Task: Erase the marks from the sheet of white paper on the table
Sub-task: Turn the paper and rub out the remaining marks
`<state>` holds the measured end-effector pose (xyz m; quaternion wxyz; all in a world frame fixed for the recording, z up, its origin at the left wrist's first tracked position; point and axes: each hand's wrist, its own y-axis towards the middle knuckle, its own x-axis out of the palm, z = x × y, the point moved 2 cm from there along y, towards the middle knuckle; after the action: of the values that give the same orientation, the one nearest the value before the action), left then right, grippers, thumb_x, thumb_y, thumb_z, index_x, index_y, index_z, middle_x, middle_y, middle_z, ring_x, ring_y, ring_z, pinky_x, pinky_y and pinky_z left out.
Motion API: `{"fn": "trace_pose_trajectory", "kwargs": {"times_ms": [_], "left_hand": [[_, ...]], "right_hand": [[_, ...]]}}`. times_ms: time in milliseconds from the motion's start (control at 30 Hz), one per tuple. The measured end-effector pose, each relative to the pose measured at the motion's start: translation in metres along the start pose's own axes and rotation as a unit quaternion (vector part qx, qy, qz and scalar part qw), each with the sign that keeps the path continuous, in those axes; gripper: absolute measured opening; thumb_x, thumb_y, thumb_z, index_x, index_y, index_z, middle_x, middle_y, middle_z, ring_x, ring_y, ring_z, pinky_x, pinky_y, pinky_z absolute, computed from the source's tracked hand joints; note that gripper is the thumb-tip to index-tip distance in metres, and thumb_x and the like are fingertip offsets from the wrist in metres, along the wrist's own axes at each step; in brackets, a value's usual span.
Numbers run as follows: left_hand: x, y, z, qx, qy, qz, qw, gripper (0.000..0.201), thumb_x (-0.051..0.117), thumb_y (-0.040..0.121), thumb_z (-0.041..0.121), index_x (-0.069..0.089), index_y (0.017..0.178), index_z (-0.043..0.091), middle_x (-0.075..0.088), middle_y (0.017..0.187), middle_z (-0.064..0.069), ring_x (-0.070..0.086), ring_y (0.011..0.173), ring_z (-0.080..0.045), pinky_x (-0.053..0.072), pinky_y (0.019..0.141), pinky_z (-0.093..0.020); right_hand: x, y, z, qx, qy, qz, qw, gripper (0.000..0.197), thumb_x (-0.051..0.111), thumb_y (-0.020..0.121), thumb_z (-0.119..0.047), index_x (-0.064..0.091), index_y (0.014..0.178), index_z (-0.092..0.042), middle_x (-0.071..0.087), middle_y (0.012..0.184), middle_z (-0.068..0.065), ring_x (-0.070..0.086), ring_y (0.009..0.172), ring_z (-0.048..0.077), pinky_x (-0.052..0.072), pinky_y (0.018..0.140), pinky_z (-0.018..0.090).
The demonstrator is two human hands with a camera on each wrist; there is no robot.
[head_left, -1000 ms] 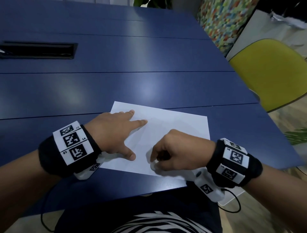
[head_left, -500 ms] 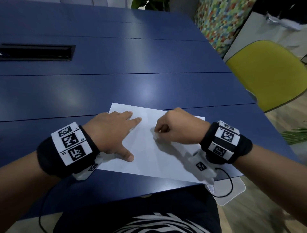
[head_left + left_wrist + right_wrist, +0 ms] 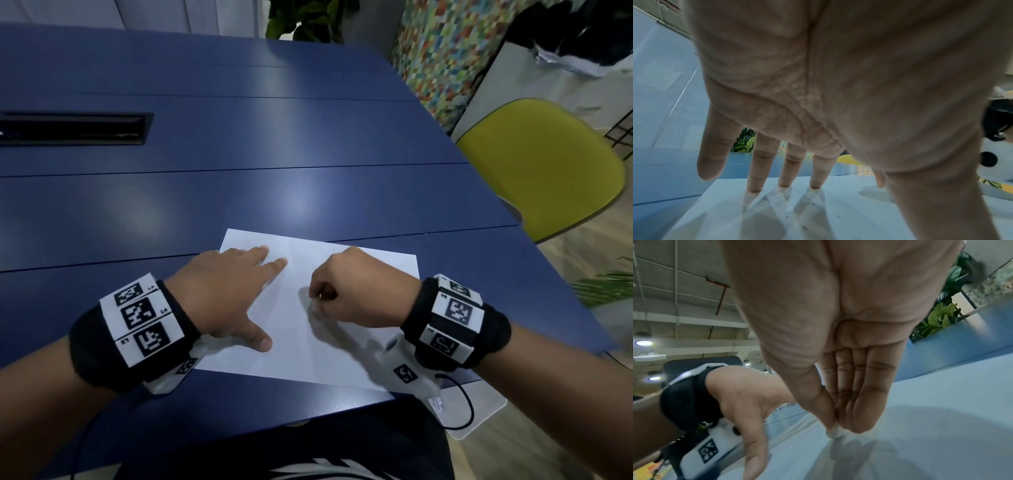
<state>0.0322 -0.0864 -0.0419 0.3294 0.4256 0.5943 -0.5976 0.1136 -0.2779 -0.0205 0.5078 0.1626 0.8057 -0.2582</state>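
A white sheet of paper (image 3: 298,329) lies near the front edge of the blue table (image 3: 239,192). My left hand (image 3: 233,294) lies flat on the sheet's left part, fingers straight and spread; the left wrist view shows the fingertips (image 3: 754,188) pressing the paper (image 3: 838,211), which carries a few small dark specks. My right hand (image 3: 346,291) hovers over the middle of the sheet with curled fingers. In the right wrist view its thumb and fingers pinch a small white eraser (image 3: 835,433), whose tip touches the paper (image 3: 931,418). I see no clear marks on the sheet from the head view.
A long black slot (image 3: 72,128) is set into the table at the far left. A yellow chair (image 3: 548,164) stands off the right edge. A potted plant (image 3: 305,19) stands beyond the far edge. Cables hang from both wristbands over the front edge.
My right hand went from the sheet's near edge up to its far middle, then slightly back toward me. The left hand has stayed flat on the paper.
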Motion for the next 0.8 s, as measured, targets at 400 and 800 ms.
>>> {"fn": "trace_pose_trajectory", "kwargs": {"times_ms": [400, 800], "left_hand": [[0.002, -0.001, 0.001, -0.001, -0.019, 0.014, 1.0, 0.135, 0.068, 0.067, 0.088, -0.008, 0.165, 0.035, -0.002, 0.175, 0.001, 0.016, 0.158, -0.022, 0.027, 0.123, -0.044], [0.005, -0.003, -0.001, -0.012, -0.051, 0.001, 0.999, 0.136, 0.07, 0.068, 0.085, -0.014, 0.164, 0.038, -0.013, 0.174, 0.002, 0.001, 0.161, -0.022, 0.01, 0.128, -0.047]], "right_hand": [[0.0, 0.001, 0.0, -0.021, 0.004, -0.003, 1.0, 0.021, 0.062, 0.083, -0.025, 0.077, 0.097, -0.022, 0.075, 0.086, -0.006, 0.063, 0.08, 0.012, 0.057, 0.074, 0.034], [-0.013, 0.004, 0.012, 0.005, 0.027, 0.053, 0.998, 0.025, 0.059, 0.086, -0.02, 0.076, 0.104, -0.021, 0.075, 0.088, -0.005, 0.054, 0.072, 0.005, 0.052, 0.069, 0.024]]}}
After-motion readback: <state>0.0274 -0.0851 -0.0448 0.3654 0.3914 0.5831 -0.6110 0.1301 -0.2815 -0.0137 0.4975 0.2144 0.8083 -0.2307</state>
